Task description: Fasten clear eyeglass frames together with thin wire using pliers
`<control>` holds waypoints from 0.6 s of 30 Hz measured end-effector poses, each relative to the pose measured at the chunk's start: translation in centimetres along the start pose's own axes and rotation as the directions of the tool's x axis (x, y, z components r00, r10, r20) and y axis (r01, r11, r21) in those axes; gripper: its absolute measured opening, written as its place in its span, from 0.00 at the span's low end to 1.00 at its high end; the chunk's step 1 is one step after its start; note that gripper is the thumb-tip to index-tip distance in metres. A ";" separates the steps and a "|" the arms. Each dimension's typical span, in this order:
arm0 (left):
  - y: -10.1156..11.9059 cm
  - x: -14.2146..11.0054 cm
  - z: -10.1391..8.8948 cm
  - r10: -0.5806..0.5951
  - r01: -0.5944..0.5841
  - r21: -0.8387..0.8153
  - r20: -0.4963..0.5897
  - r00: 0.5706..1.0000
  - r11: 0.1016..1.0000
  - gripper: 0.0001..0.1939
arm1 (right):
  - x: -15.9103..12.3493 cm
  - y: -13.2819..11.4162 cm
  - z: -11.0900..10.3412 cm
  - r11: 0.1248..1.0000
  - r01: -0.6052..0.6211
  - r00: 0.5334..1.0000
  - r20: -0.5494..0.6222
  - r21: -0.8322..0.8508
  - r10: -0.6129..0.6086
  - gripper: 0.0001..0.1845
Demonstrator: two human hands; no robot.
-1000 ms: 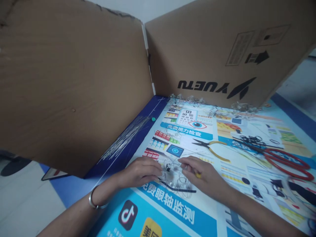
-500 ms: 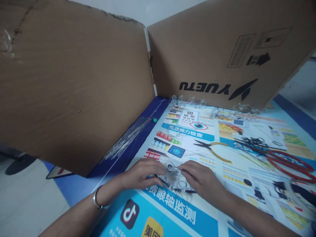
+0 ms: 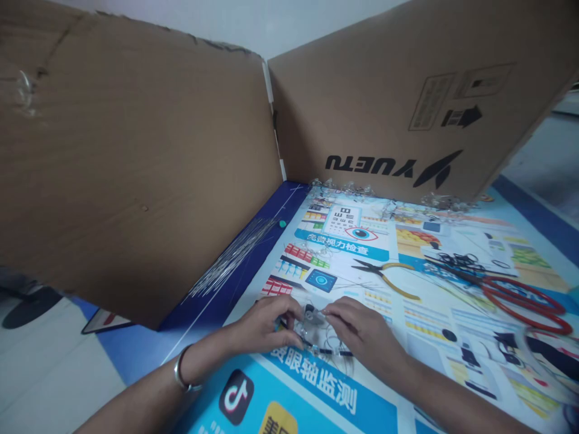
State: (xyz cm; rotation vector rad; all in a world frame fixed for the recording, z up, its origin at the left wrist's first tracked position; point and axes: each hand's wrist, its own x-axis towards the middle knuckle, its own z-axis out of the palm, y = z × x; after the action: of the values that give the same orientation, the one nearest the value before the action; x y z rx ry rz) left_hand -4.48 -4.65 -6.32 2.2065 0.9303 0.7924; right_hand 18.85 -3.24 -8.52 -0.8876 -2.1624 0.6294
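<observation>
Between my hands, low over the printed sheet, is a wire-and-bead piece (image 3: 312, 331): thin looping wires, clear glassy beads and a dark strip along its near edge. My left hand (image 3: 274, 325) curls around its left end, thumb below and fingers above. My right hand (image 3: 364, 328) pinches a thin wire at the upper right of the piece, thumb and forefinger pressed together. The fingers partly hide both ends of the piece, and the finest wires are blurred.
Yellow-handled pliers (image 3: 393, 277) and red-handled scissors (image 3: 520, 298) lie beyond my right hand, near black rings (image 3: 461, 260). A bundle of straight wires (image 3: 235, 256) lies at the left. Tall cardboard panels (image 3: 384, 108) enclose the back, with clear beaded pieces (image 3: 446, 203) along their foot.
My left thumb and fingers have shifted slightly on the piece, with a wider arch between them. My right hand keeps its pinch. The view has turned a little.
</observation>
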 end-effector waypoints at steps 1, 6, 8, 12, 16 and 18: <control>0.0 0.0 0.1 -0.029 0.030 -0.009 0.003 1.000 1.000 0.19 | 0.0 -0.1 0.0 1.000 0.007 1.000 -0.006 -0.007 -0.007 0.09; -0.1 0.0 0.6 -0.119 0.119 -0.026 0.019 0.993 0.993 0.20 | 0.0 -0.3 0.2 0.999 0.030 0.999 -0.027 -0.019 -0.031 0.09; -0.1 0.1 0.7 -0.105 0.106 -0.032 0.018 0.994 0.994 0.20 | 0.0 -0.3 0.3 0.999 0.041 0.999 -0.030 -0.015 -0.042 0.10; 0.0 0.4 1.0 0.002 -0.002 -0.016 0.003 1.000 1.000 0.18 | -0.1 -0.2 0.6 0.998 0.066 0.997 -0.037 -0.018 -0.066 0.11; 0.0 0.6 1.1 0.047 -0.047 0.032 0.010 0.999 0.998 0.17 | -0.2 0.0 0.8 0.996 0.078 0.996 -0.038 -0.033 -0.079 0.12; -0.1 0.6 1.2 0.052 -0.053 0.043 0.016 0.999 0.998 0.17 | -0.3 0.1 0.9 0.996 0.082 0.996 -0.037 -0.025 -0.083 0.13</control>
State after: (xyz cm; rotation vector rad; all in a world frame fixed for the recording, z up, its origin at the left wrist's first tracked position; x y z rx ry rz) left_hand -3.29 -4.46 -7.01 2.2794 0.8933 0.7852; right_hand 18.35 -3.56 -9.28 -0.8120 -2.1647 0.5434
